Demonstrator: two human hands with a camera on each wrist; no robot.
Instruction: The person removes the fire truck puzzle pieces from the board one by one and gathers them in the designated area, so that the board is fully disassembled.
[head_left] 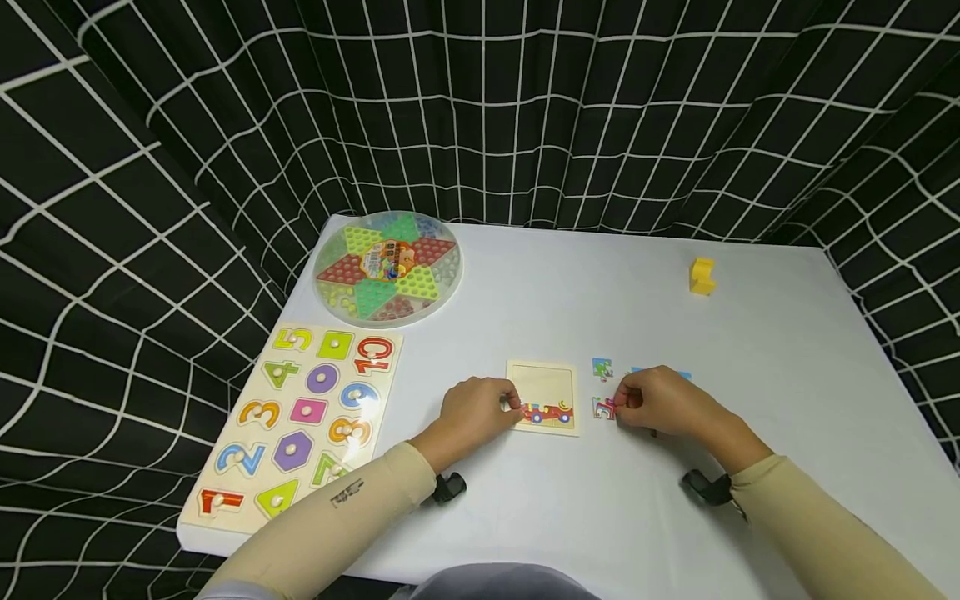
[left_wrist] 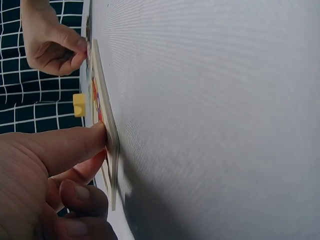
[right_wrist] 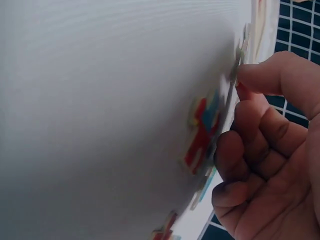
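A small wooden puzzle board (head_left: 545, 379) lies on the table, with red vehicle pieces (head_left: 551, 414) along its lower part. My left hand (head_left: 476, 417) holds the board's left edge, thumb and forefinger beside the red pieces; the left wrist view shows the thumb tip against the wooden rim. To the right of the board, my right hand (head_left: 660, 404) pinches a red and pale puzzle piece (head_left: 602, 407) at its right side. Beyond that lies a blue and green piece (head_left: 602, 367). More pieces, partly hidden by the right hand, include a red and blue piece (right_wrist: 202, 130).
On the left is a number-and-shape peg board (head_left: 303, 425), partly covered by my left sleeve. A round Chinese checkers set (head_left: 390, 267) stands at the back left. A yellow block (head_left: 702, 276) sits at the back right. Gridded black curtains (head_left: 517, 108) surround the white table.
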